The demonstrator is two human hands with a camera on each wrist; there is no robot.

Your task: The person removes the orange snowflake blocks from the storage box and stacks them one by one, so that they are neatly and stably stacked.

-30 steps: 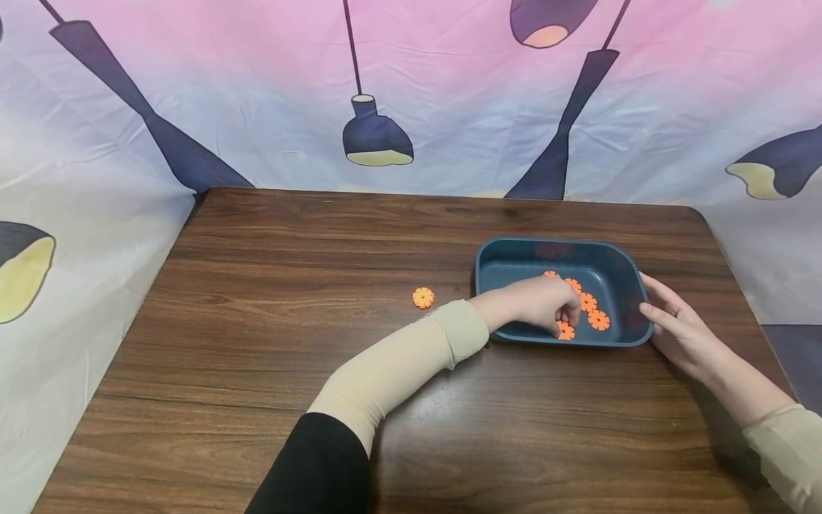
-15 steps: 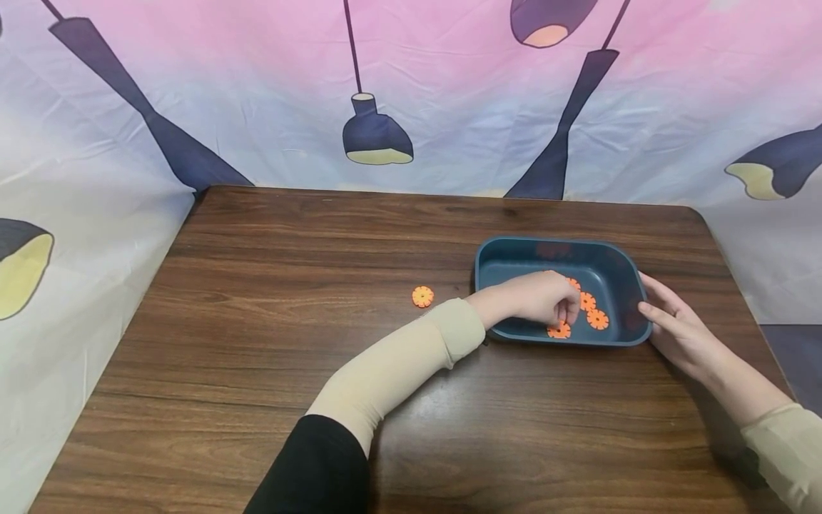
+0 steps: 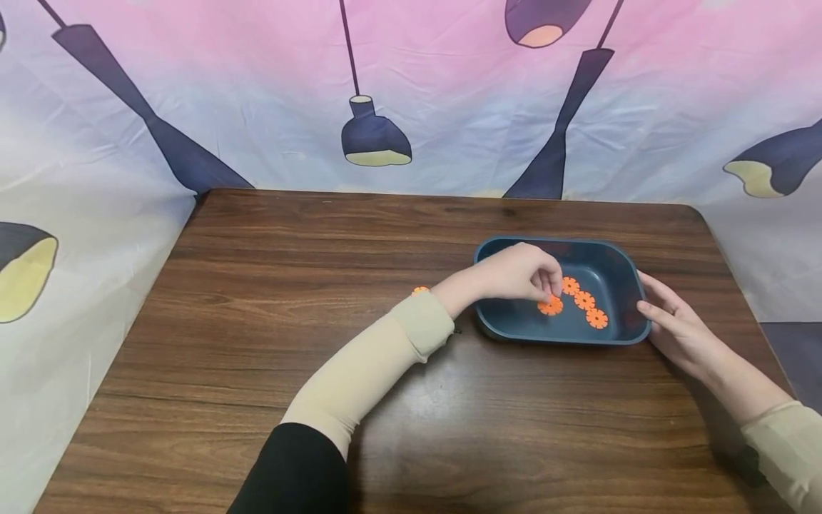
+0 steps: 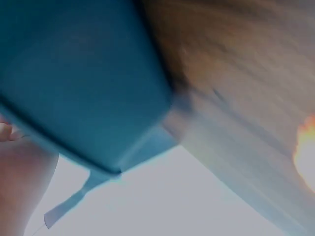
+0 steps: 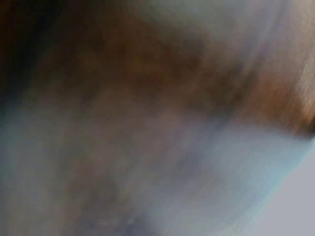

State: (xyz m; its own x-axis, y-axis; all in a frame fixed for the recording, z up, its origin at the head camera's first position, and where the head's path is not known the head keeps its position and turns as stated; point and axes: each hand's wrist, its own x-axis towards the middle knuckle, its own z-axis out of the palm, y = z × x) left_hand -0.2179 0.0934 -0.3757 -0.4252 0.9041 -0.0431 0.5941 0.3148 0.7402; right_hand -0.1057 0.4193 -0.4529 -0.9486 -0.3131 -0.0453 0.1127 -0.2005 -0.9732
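In the head view, a dark teal plastic tub stands on the right half of the table. Inside it, orange notched flower-shaped discs lie in a slanting row on the floor. My left hand reaches over the tub's left side and pinches another orange disc between thumb and fingertips. At the tub's right end my right hand grips the wall, thumb at the rim and fingers along the outside. The tub wall fills much of the left wrist view, with part of the hand at its edge.
One more orange disc lies on the wooden table left of the tub, mostly hidden behind my left wrist. A cloth backdrop printed with lamps hangs behind the table. The right wrist view is blurred.
My left hand has moved left and up, bringing the pinched disc from the tub's near side toward its middle. My right hand and the tub stay put.
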